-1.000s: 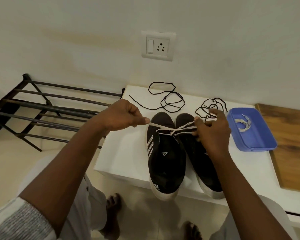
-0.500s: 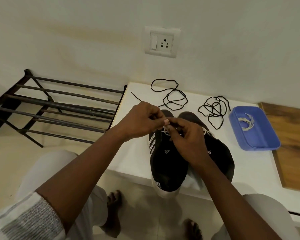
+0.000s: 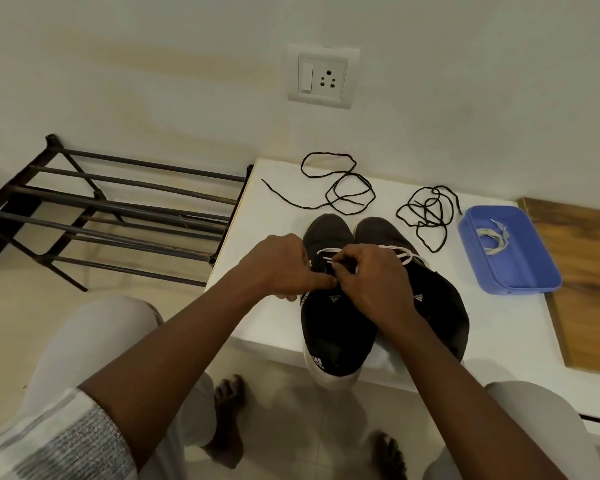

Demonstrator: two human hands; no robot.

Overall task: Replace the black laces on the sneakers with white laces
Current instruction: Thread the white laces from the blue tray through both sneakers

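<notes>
One white lace [image 3: 400, 252] crosses sneakers [image 3: 336, 327]; black laces [image 3: 340, 188] behind.

Two sneakers [image 3: 336, 327], two loose black laces [image 3: 327, 153], two white laces [image 3: 397, 249], one blue tray [image 3: 513, 291], two hands [image 3: 281, 265].

Metal rack [image 3: 118, 209], wall socket [image 3: 322, 76], wooden board [image 3: 589, 271]

Matt black cloth sneakers [image 3: 340, 327] sit on the smooth white bench [image 3: 257, 317]. The blue tray [image 3: 520, 271] is glossy plastic, the board [image 3: 589, 271] grained wood, the rack [image 3: 118, 209] dull metal.
</notes>
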